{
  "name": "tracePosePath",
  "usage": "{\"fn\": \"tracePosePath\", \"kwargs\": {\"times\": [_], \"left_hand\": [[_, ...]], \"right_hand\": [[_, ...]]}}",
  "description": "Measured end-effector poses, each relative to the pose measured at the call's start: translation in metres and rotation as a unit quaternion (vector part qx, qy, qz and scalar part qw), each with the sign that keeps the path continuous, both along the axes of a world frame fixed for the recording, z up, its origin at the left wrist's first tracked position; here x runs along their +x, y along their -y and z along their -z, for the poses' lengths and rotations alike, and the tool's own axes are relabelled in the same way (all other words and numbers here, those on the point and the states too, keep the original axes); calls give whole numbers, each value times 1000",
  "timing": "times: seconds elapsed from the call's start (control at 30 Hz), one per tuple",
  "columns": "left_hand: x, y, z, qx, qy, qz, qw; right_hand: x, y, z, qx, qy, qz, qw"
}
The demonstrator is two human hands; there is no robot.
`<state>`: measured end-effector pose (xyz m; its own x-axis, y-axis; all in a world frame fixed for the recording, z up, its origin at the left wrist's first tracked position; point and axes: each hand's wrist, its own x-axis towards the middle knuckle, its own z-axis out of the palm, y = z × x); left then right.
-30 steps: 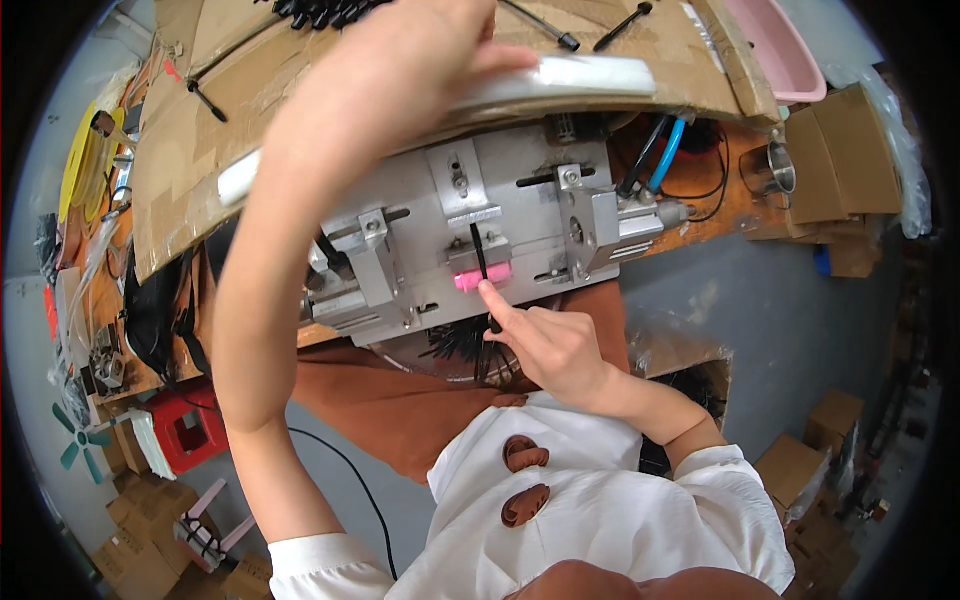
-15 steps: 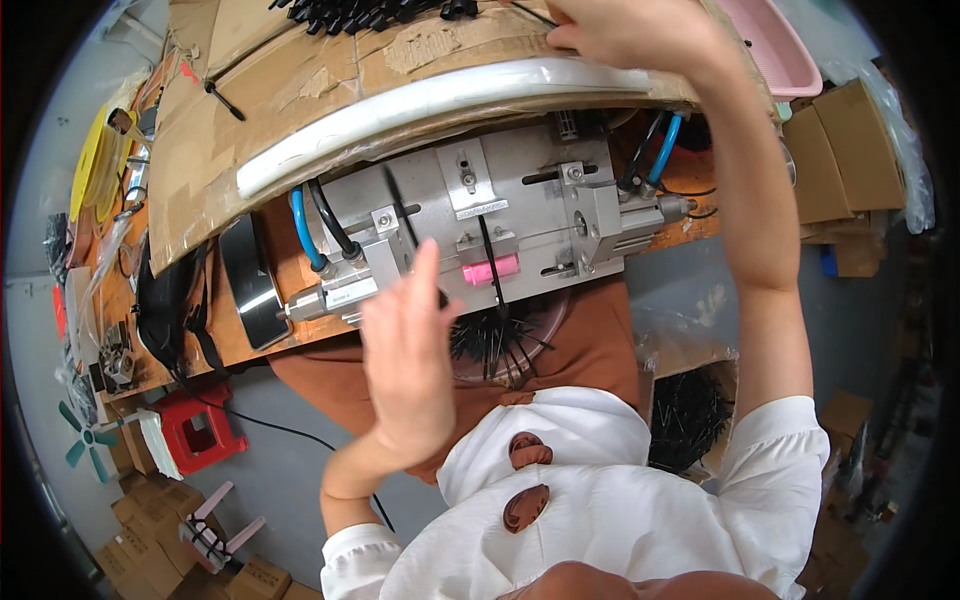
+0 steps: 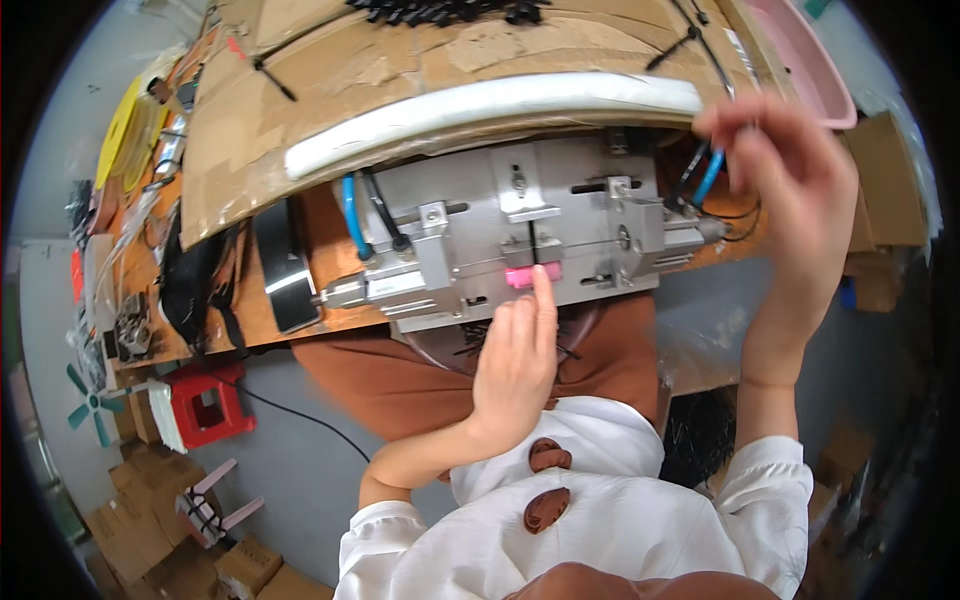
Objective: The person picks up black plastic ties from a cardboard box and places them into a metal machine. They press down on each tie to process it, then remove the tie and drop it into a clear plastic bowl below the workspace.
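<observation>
The index finger of my left hand (image 3: pixel 515 365) is stretched out, its tip on a thin black rod (image 3: pixel 534 240) over a pink block (image 3: pixel 530 276). My other left fingers are bent and hold nothing I can see. The rod lies in the middle of a metal clamping fixture (image 3: pixel 580 240), between two facing cylinder units. My right hand (image 3: pixel 795 175) hovers right of the fixture, near a blue air hose (image 3: pixel 710 178). Its fingers are smeared by motion, so whether they hold anything is unclear. Black sticks in a clear bowl (image 3: pixel 440 355) are partly hidden behind my left hand.
A cardboard sheet (image 3: pixel 400 130) edged with a white padded strip (image 3: pixel 500 108) overhangs the fixture. Black parts (image 3: pixel 450 12) lie on it. A phone (image 3: pixel 285 270) rests on the bench at left. A pink tray (image 3: pixel 800 60) stands far right; a red stool (image 3: pixel 205 405) is on the floor.
My left hand has moved right and forward onto the rod at the pink block. My right hand has come back from the cardboard toward the fixture's right end. The whole view has shifted.
</observation>
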<state>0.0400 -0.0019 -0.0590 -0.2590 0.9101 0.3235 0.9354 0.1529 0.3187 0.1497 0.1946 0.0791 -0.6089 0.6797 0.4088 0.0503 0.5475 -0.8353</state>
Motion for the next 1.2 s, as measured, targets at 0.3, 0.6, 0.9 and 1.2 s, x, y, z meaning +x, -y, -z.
{"fn": "tracePosePath", "kwargs": {"times": [0.3,0.6,0.9,1.2], "left_hand": [[-150,-46,-72,151,-34,-71,985],[-286,-110,-108,45,-21,45,998],[-294,-79,-105,32,20,37,999],[-208,-63,-125,14,33,94,995]], "right_hand": [[14,105,125,223,87,-30,970],[-14,109,150,216,112,-18,970],[-2,89,109,256,155,-58,952],[-14,-118,16,506,216,150,821]]}}
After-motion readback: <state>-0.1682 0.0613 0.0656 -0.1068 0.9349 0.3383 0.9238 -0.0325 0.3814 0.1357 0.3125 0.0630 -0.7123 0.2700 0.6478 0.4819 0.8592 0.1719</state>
